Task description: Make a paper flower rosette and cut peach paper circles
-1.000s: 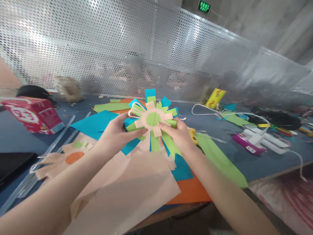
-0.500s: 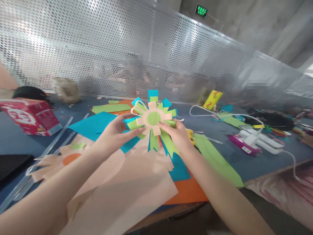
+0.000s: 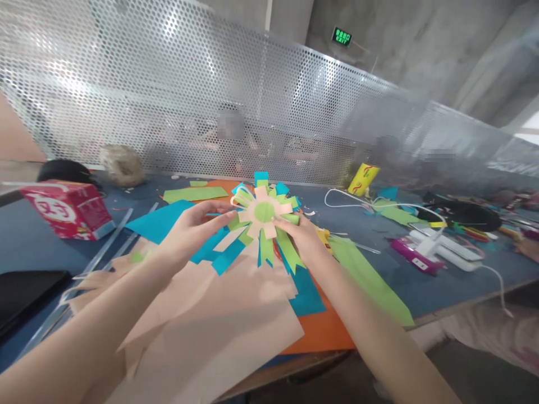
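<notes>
A layered paper flower hangs over the table, with blue, green and peach strip petals around a green round centre. One thin peach petal at its upper left curls into a loop. My right hand grips it from the right, thumb on the front near the centre and fingers behind. At its left edge, my left hand brings thumb and forefinger together on the petals; the exact pinch is partly hidden. Beneath lie a large peach paper sheet and blue paper. Another peach paper flower lies left, partly behind my left forearm.
A red box and a dark flat object stand left. Orange paper and green paper lie right of centre. Further right are a yellow tube and a purple power strip with cables. A perforated metal screen rises behind.
My left hand has slid slightly left and up along the flower's edge, uncovering a peach petal and a blue one at lower left. My right hand keeps its grip. The view has tilted slightly upward.
</notes>
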Motion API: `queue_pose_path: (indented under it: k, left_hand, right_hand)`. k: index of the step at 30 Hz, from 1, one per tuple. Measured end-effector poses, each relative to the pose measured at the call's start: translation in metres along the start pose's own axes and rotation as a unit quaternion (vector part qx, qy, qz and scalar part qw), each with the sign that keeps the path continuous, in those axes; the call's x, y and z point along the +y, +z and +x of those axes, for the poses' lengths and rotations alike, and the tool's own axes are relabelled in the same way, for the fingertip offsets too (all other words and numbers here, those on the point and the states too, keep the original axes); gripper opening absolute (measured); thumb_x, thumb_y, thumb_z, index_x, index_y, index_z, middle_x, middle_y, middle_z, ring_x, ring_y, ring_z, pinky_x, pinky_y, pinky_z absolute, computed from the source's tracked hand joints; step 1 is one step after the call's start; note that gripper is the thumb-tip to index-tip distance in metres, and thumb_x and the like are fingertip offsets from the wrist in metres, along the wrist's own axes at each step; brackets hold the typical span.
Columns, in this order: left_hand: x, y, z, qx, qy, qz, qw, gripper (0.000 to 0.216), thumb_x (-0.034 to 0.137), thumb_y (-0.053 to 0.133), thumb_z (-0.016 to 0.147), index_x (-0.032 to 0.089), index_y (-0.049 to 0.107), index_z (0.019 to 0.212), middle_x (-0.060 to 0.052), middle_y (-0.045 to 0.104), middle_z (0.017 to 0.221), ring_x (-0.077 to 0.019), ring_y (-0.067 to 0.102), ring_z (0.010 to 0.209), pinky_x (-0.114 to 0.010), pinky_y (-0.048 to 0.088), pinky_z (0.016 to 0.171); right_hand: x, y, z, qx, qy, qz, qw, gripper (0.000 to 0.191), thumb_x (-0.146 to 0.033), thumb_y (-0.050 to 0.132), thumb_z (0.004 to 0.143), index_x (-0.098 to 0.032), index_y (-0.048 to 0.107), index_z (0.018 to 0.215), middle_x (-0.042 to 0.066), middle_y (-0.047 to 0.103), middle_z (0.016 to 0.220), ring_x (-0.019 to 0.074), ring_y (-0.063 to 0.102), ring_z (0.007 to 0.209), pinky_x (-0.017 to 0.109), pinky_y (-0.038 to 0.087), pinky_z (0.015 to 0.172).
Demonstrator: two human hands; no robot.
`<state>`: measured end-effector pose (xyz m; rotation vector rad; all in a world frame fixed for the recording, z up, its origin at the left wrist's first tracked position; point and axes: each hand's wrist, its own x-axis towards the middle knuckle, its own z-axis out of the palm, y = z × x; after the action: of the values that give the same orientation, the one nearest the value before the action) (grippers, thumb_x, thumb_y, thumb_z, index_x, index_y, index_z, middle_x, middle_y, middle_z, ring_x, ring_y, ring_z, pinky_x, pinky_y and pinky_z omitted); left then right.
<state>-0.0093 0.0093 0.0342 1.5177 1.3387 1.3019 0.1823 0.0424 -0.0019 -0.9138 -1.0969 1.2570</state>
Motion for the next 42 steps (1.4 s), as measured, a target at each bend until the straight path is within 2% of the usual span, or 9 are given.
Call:
queue_pose_path:
  k: [8,16,19,22,25,28,32,36,42]
  left_hand:
    - [-0.004,0.0,0.005,-0.106,-0.03,-0.046,0.993,0.036,0.047,0.065,0.066,0.021,0.066,0.092,-0.006,0.069,0.095,-0.0232,0.062,0.092,-0.031,0.05,0.073]
    - [-0.019,-0.02,0.012,0.121,0.012,0.026,0.992,0.039,0.046,0.071,0.059,0.019,0.067,0.088,0.001,0.064,0.07,-0.0138,0.057,0.064,-0.023,0.042,0.055]
    - [-0.024,-0.028,0.014,0.119,-0.025,-0.017,0.992,0.039,0.043,0.077,0.052,0.017,0.067,0.079,0.001,0.063,0.063,-0.0132,0.057,0.06,-0.023,0.044,0.057]
    - [-0.023,-0.021,0.01,0.037,-0.095,-0.111,0.989,0.042,0.045,0.078,0.05,0.015,0.065,0.076,-0.002,0.066,0.065,-0.0159,0.062,0.064,-0.025,0.047,0.061]
    - [-0.017,-0.006,-0.001,-0.091,-0.139,-0.211,0.963,0.049,0.058,0.065,0.061,0.015,0.066,0.085,-0.008,0.069,0.077,-0.0197,0.064,0.069,-0.027,0.047,0.056]
    - [-0.01,0.007,-0.015,-0.205,-0.151,-0.36,0.898,0.065,0.075,0.046,0.063,0.017,0.067,0.086,-0.01,0.069,0.085,-0.0234,0.062,0.075,-0.031,0.048,0.057]
    - [-0.002,0.014,-0.028,-0.162,-0.067,-0.37,0.912,0.04,0.055,0.07,0.056,0.022,0.067,0.079,-0.002,0.069,0.071,-0.0237,0.063,0.078,-0.029,0.048,0.062]
    - [0.003,0.013,-0.028,-0.107,-0.134,-0.315,0.933,0.028,0.042,0.072,0.059,0.021,0.067,0.077,-0.002,0.069,0.072,-0.0224,0.063,0.073,-0.027,0.049,0.058]
    - [0.006,0.0,-0.019,-0.061,-0.181,-0.32,0.928,0.025,0.04,0.07,0.058,0.017,0.065,0.069,-0.002,0.063,0.061,-0.0184,0.058,0.057,-0.031,0.049,0.056]
  right_hand:
    - [-0.007,-0.001,-0.002,-0.049,0.016,-0.06,0.997,0.03,-0.031,0.075,0.056,-0.019,0.066,0.081,0.0,0.072,0.077,0.0187,0.066,0.07,0.03,0.05,0.066]
    - [-0.007,-0.007,0.012,0.017,-0.04,0.108,0.993,0.026,-0.025,0.075,0.053,-0.019,0.065,0.076,0.0,0.071,0.075,0.0208,0.066,0.074,0.034,0.051,0.07]
    - [-0.009,-0.009,0.015,0.068,-0.11,0.086,0.988,0.022,-0.026,0.072,0.056,-0.018,0.064,0.076,0.002,0.07,0.076,0.0217,0.065,0.08,0.035,0.05,0.074]
    - [-0.013,-0.012,0.011,0.105,-0.189,-0.005,0.976,0.019,-0.027,0.069,0.063,-0.017,0.064,0.078,0.003,0.069,0.078,0.0209,0.064,0.079,0.036,0.049,0.077]
    - [-0.014,-0.013,-0.001,0.104,-0.403,-0.138,0.899,0.009,-0.021,0.063,0.072,-0.02,0.061,0.08,0.003,0.067,0.085,0.0192,0.062,0.085,0.035,0.047,0.081]
    - [-0.011,-0.009,-0.016,0.01,-0.557,-0.24,0.795,0.014,-0.017,0.057,0.077,-0.023,0.057,0.089,0.005,0.064,0.095,0.0196,0.06,0.092,0.037,0.048,0.081]
    - [-0.007,-0.002,-0.027,-0.087,-0.603,-0.375,0.698,0.018,-0.019,0.051,0.081,-0.02,0.054,0.098,0.01,0.061,0.098,0.0213,0.058,0.094,0.038,0.049,0.081]
    - [-0.009,-0.001,-0.028,-0.064,-0.644,-0.425,0.632,0.018,-0.008,0.047,0.082,-0.018,0.053,0.096,0.009,0.062,0.093,0.0199,0.058,0.092,0.036,0.05,0.08]
    - [-0.009,-0.001,-0.028,-0.061,-0.658,-0.422,0.621,0.019,-0.007,0.049,0.081,-0.018,0.054,0.095,0.009,0.063,0.09,0.0195,0.058,0.091,0.035,0.051,0.077]
